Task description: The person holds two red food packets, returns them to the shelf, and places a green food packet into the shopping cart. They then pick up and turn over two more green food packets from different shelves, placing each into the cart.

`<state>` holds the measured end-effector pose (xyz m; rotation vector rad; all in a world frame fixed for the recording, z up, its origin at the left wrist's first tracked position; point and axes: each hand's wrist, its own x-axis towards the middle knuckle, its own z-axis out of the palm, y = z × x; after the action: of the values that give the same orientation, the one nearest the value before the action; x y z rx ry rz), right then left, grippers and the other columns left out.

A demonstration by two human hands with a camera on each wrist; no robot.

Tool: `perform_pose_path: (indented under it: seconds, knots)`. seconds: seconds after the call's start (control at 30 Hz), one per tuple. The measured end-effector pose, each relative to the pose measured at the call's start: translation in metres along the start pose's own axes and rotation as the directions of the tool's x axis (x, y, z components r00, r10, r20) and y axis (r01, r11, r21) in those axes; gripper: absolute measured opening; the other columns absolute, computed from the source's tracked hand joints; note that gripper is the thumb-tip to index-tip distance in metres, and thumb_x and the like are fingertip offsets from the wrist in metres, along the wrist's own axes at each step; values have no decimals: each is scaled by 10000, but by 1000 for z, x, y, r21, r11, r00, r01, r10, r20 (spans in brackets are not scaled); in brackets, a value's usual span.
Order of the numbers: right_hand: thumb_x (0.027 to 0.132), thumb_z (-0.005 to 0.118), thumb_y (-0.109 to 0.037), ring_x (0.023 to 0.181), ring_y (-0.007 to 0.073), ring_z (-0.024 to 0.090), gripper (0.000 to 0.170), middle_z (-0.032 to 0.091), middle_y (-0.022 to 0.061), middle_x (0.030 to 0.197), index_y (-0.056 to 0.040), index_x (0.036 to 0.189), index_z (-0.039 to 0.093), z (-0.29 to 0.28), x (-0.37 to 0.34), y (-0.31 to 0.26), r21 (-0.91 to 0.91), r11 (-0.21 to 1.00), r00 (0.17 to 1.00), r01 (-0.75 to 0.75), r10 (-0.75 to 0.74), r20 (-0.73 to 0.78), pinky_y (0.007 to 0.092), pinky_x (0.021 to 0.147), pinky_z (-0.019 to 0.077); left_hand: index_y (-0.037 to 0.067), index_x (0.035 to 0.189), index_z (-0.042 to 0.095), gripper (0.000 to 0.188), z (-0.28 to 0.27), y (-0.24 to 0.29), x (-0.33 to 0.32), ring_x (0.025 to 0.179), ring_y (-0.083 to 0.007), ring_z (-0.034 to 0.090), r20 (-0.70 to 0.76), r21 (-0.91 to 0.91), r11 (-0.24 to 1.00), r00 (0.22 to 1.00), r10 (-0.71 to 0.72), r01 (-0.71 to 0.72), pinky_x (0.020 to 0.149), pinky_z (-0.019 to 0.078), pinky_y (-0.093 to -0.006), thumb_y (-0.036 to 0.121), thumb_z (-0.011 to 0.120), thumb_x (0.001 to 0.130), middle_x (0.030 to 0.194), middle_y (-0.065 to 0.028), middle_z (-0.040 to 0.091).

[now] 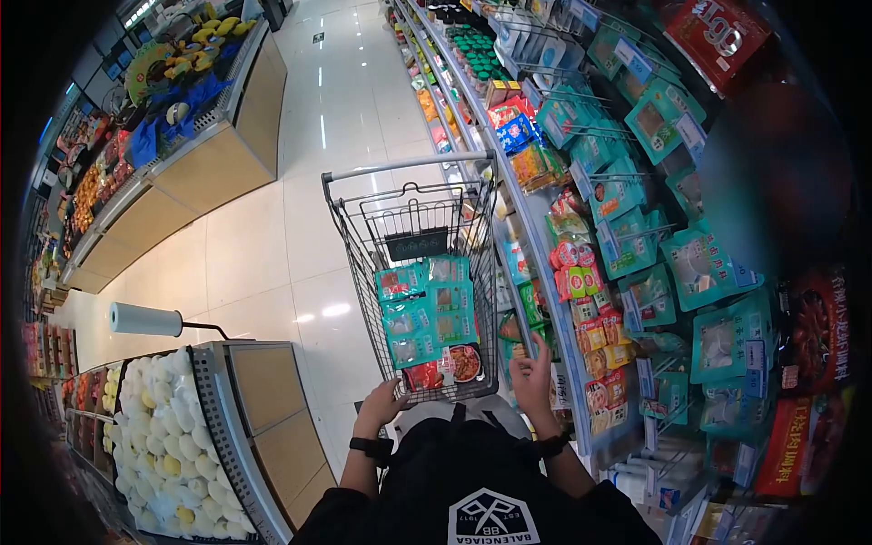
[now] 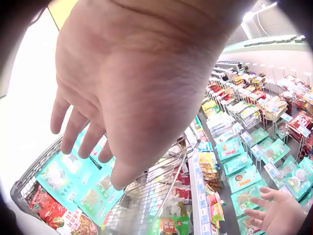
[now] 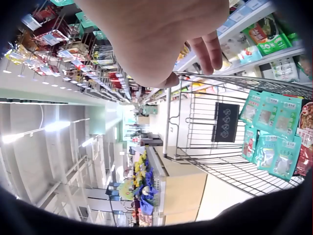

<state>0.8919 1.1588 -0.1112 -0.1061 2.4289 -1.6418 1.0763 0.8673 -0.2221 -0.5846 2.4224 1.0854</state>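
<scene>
A wire shopping cart (image 1: 486, 282) stands in front of me. Flat teal packets (image 1: 407, 320) lie in two columns in its basket, with a red food packet (image 1: 423, 375) at the near end. My left hand (image 1: 380, 404) hangs at the cart's near left corner, its fingers loosely extended and empty. Seen from the left wrist, the same hand (image 2: 132, 93) is above the packets. On the other side, my right hand (image 1: 531, 377) is raised between the cart's right side and the shelf, holding nothing. Its fingers are spread in the left wrist view, where the hand (image 2: 276, 213) overlaps the shelf packets.
Along the right runs a shelf (image 1: 536, 245) with hanging teal packets (image 1: 695, 263) and small colourful bags (image 1: 595, 350). At the left is a bin of pale round produce (image 1: 173, 436) beside a plastic-bag roll (image 1: 145, 320). A produce stand (image 1: 218, 173) borders the tiled aisle (image 1: 318, 118).
</scene>
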Motion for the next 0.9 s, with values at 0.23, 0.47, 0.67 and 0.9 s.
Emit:
perform_pose_path:
  seconds: [0.23, 0.47, 0.67, 0.9]
  knots:
    - [890, 697, -121, 916, 207, 667, 611, 520, 181, 1393, -13, 1440, 452, 29, -7, 67, -174, 976, 968, -129, 162, 191, 325, 793, 546, 63, 1351, 572, 549, -12, -28, 33, 1179, -394, 598, -89, 57, 998, 995, 37, -33, 978, 513, -489, 345, 692, 896, 1322, -182, 605]
    - [804, 745, -136, 1376, 430, 394, 696, 474, 244, 1428, 11, 1416, 445, 82, -16, 177, -514, 857, 999, -39, 44, -2, 494, 1172, 299, 22, 1307, 584, 482, -26, -37, 89, 1184, -400, 587, -44, 11, 999, 998, 47, -47, 1008, 490, -468, 284, 675, 913, 1303, -200, 609]
    - [824, 750, -244, 1322, 433, 468, 704, 525, 246, 1403, 7, 1417, 463, 109, 36, 283, -535, 724, 895, -436, 412, -171, 491, 1120, 375, -9, 1267, 585, 422, -1, -34, 137, 1153, -420, 592, 27, -114, 971, 976, 215, -211, 999, 484, -462, 189, 674, 904, 1233, -227, 625]
    - [1018, 574, -206, 976, 445, 677, 465, 683, 263, 1177, -46, 1439, 458, 123, 72, 328, -484, 819, 950, -308, 287, -119, 503, 830, 537, 3, 1305, 556, 507, 74, -74, 235, 1182, -422, 568, -11, -116, 981, 988, 156, -157, 1032, 456, -462, 232, 712, 880, 1255, -248, 585]
